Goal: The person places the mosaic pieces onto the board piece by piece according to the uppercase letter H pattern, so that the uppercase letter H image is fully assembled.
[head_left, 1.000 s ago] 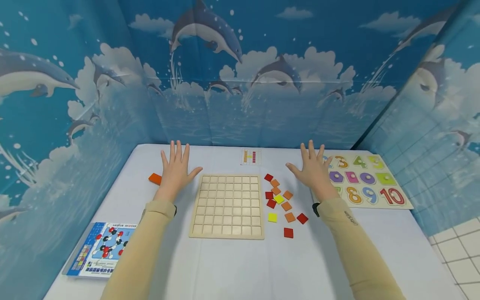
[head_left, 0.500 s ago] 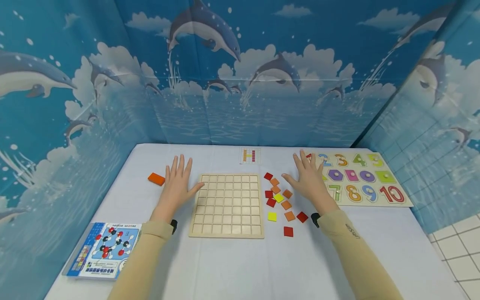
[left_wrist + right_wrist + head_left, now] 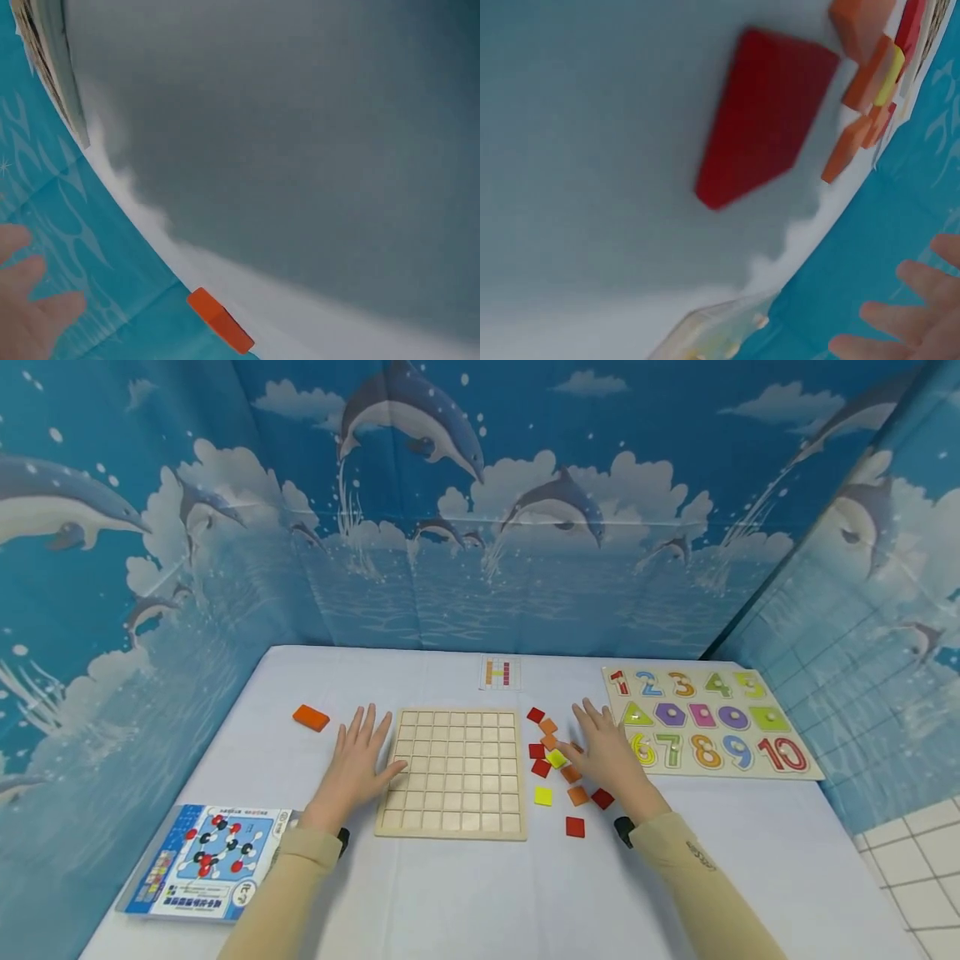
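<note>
My left hand [image 3: 357, 773] is spread flat at the left side of a wooden grid board [image 3: 457, 768], its thumb overlapping the board's edge in the head view. Nothing is held in it. My right hand [image 3: 606, 757] has its fingers extended over the right part of a scatter of small square tiles, partly covering some. Among them are a yellow tile [image 3: 543, 796], a red tile [image 3: 575, 827] and an orange tile [image 3: 577, 796]. In the right wrist view a dark red tile [image 3: 769, 116] lies close below that hand, with several orange tiles beyond.
An orange block [image 3: 311, 717] lies left of the board. A small pattern card [image 3: 500, 672] lies behind it. A number-and-shape puzzle board [image 3: 712, 720] fills the right rear of the table. At the left front is a boxed molecule kit [image 3: 213, 862]. A dolphin-print curtain [image 3: 480, 585] surrounds the back.
Both hands have come down and back toward the person, the right also shifting left over the tiles. More of the puzzle board and the orange block is uncovered.
</note>
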`<state>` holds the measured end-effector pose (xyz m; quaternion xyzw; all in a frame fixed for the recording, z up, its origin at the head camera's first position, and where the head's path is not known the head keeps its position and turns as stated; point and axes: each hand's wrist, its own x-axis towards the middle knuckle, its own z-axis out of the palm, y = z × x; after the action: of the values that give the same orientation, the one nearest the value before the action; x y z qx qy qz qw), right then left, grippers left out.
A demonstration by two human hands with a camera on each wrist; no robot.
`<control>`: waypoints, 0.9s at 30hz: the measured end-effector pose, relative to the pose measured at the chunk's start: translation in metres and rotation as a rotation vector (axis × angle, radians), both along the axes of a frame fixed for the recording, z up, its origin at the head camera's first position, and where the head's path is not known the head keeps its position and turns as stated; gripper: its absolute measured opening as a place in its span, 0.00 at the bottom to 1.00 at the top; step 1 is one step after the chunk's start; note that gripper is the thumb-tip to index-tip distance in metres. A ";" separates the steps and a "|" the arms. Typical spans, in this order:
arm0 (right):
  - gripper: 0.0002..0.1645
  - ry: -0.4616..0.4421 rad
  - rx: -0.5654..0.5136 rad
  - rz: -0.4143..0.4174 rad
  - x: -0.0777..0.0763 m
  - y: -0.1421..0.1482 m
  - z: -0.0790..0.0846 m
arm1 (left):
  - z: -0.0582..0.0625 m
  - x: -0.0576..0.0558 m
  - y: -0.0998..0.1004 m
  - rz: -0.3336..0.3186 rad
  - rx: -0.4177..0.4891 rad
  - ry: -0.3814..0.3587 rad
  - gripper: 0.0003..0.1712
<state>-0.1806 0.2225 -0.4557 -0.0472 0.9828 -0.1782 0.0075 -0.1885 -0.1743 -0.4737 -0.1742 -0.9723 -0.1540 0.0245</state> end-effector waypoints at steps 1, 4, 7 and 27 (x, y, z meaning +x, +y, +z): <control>0.48 -0.018 -0.008 -0.008 0.001 -0.002 -0.002 | -0.001 0.001 -0.001 0.003 -0.003 -0.012 0.49; 0.46 -0.077 -0.028 -0.042 0.003 -0.006 -0.006 | -0.005 0.002 -0.002 0.008 -0.012 -0.038 0.48; 0.42 -0.115 -0.042 -0.075 0.002 -0.008 -0.008 | -0.006 0.002 0.000 0.000 -0.019 -0.078 0.47; 0.20 -0.190 -0.070 -0.163 -0.015 -0.012 -0.013 | -0.008 0.017 -0.010 -0.039 -0.023 -0.334 0.36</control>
<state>-0.1952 0.2101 -0.4686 0.0499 0.9715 -0.2159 0.0844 -0.1713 -0.1838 -0.4821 -0.1650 -0.9610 -0.1702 -0.1426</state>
